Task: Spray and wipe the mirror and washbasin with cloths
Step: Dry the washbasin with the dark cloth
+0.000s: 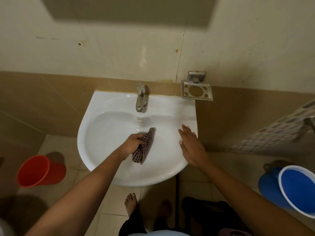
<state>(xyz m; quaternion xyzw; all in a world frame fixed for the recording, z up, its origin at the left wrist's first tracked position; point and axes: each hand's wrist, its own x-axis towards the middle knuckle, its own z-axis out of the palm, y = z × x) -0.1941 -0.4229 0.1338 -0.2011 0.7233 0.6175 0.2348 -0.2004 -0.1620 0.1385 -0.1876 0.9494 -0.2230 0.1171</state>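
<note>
A white washbasin hangs on the tiled wall below me, with a chrome tap at its back. My left hand is closed around a dark checked cloth, which is pressed into the bowl near the drain. Flat on the basin's right rim rests my right hand, fingers spread and empty. The lower edge of the mirror shows at the top of the view.
A steel soap dish is fixed to the wall right of the tap. An orange bucket stands on the floor at the left, a blue bucket at the right. My bare feet are under the basin.
</note>
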